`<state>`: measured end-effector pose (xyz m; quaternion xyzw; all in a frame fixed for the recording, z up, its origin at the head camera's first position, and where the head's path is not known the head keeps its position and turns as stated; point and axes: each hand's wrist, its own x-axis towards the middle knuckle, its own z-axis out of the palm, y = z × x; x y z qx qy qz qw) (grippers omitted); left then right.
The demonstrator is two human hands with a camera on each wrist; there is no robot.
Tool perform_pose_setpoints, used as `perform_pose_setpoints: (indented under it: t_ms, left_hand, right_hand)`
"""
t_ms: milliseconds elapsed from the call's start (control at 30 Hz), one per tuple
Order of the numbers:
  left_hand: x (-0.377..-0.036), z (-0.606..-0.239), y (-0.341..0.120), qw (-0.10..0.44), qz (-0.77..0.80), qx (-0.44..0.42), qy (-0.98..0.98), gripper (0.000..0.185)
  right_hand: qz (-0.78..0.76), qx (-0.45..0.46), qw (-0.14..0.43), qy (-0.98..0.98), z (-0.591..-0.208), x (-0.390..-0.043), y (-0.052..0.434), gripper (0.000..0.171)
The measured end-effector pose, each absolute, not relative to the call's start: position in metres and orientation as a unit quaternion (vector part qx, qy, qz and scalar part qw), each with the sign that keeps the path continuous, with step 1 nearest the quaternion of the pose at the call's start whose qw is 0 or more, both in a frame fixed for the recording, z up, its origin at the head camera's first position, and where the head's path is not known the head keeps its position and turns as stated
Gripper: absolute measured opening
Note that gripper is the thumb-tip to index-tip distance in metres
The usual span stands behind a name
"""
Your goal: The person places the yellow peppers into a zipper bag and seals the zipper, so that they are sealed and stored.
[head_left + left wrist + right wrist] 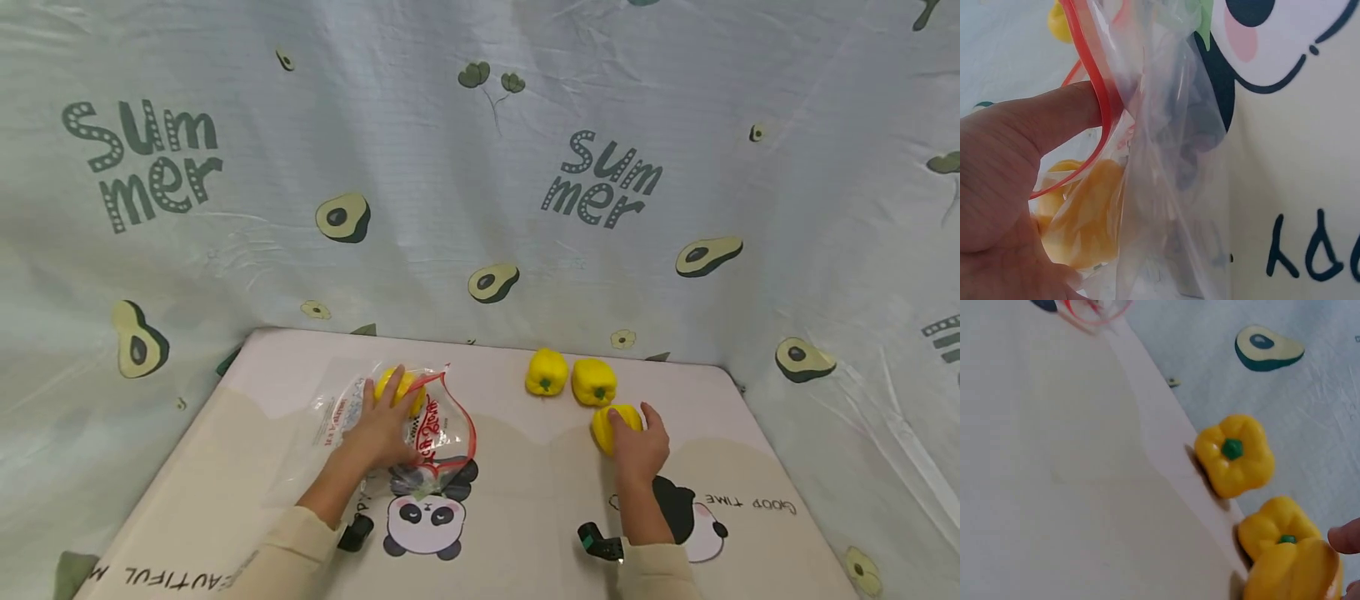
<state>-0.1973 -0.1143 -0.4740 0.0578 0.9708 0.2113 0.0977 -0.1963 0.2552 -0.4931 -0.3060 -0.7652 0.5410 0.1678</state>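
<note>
- So far it looks like one pepper (400,388) is already in the bag (420,433), lying under the left hand's fingertips at the far end.
- Three more are out on the mat (525,467): one under the right hand (639,446), and two side by side just past its fingertips, near the mat's back edge.
- My read: roughly a quarter done, three peppers left to bag.
- The left hand (382,429) lies flat on the bag with fingers spread, pressing the plastic and touching the bagged pepper through it or over it.
- In the left wrist view the thumb (1054,119) sits right at the red zip rim (1107,103), with the yellow pepper (1082,215) just below it behind the clear film. Can't quite tell if the thumb is hooked inside the mouth or only resting against it, the view is too tight.
- The right hand's fingers are curled over the near pepper (615,423), gripping it from above while it sits on the mat.
- The right wrist view shows that pepper (1294,572) at the fingertips (1344,536), touching the middle pepper (1275,528), and the far pepper (1235,455) a bit apart beyond it.
- The bag mouth is off to the left of the right hand, well apart from the held pepper.
</note>
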Motion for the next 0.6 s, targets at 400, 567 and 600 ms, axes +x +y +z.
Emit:
perform_pose_setpoints:
  t_ms: [400,567,600]
  left_hand:
    - [-0.1958,-0.4734,-0.1126,0.099,0.207,0.049,0.972,0.107]
    - [-0.1962,-0.4720,-0.1116,0.102,0.213,0.051,0.970,0.107]
    - [-0.1960,-0.4722,-0.1119,0.103,0.214,0.051,0.970,0.107]
  right_hand:
    - [0.551,-0.326,0.148,-0.754,-0.5009,-0.1882,0.2461,0.086]
    - [0.538,-0.335,0.169,-0.755,-0.5019,-0.1861,0.2479,0.082]
    - [0.539,-0.336,0.169,-0.754,-0.5023,-0.1855,0.2479,0.082]
